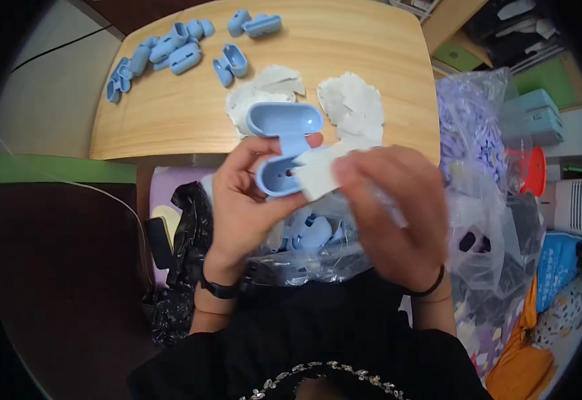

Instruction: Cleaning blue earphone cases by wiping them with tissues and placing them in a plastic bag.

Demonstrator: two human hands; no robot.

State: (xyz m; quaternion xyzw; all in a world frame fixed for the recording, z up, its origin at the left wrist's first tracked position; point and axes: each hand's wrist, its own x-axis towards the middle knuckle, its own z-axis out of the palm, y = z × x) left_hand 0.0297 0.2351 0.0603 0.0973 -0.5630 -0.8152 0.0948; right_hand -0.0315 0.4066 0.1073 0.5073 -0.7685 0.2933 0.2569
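Note:
My left hand (244, 200) is closed around an opened light-blue earphone case cover (284, 120), two hollow halves joined by a narrow strip, hollows facing up. A small hole shows in the bottom of its lower half. In my right hand (398, 207), blurred by motion, is a white ribbed scrap that looks like paper (319, 175). The scrap overlaps the right edge of the lower half; whether it touches is unclear. Just beyond my hands lie two heaps of white scraps, a left heap (264, 90) and a right heap (351, 103).
More blue case covers (184, 59) stand along the far left of the wooden table (344, 40). Below my hands, a clear plastic bag (311, 263) holds several blue covers. Bags of purple pieces (468, 127) sit to the right. A black plastic bag (191, 247) and a phone (160, 243) are at left.

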